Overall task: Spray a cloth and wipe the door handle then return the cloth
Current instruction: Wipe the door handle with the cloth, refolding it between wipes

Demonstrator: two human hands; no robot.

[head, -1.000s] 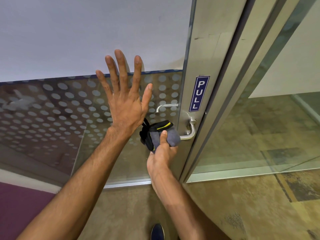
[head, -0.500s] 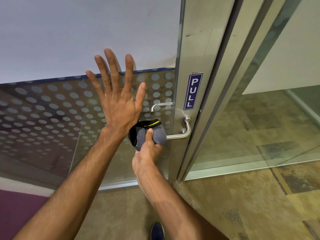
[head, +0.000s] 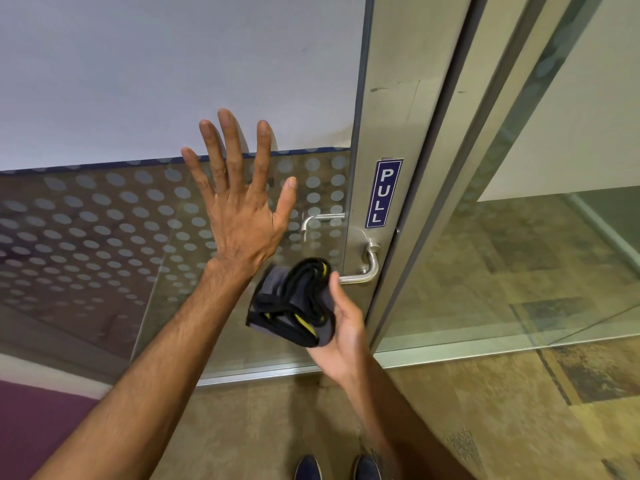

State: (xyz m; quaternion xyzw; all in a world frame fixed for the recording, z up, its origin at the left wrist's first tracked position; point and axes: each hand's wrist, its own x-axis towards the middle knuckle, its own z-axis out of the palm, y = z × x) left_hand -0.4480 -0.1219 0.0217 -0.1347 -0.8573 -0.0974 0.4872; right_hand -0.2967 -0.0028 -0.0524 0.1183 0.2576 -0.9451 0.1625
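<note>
Our right hand (head: 341, 327) is curled palm-up around the folded cloth (head: 294, 304), thumb laid along its right edge and the other fingers hidden beneath, so we hold a grey wad with black and yellow trim bunched just below and left of the lever door handle (head: 360, 277). From the hand outward, the lever's free end points left toward us and meets the cloth's upper right corner; whether they touch or merely overlap in view we cannot tell. The handle's long axis runs level, left to right, before it bends up into its round mount on the metal door stile (head: 388, 126). We judge any further wiping pass would travel rightward and slightly up along that bar, and the right hand is plainly the nearer one. Our left hand (head: 239, 202) is spread wide, fingers fanned and holding nothing, apparently flat against the dotted glass panel (head: 104, 216) to the handle's left, bracing the door; beside the stile sits the blue PULL sign (head: 383, 192)
</note>
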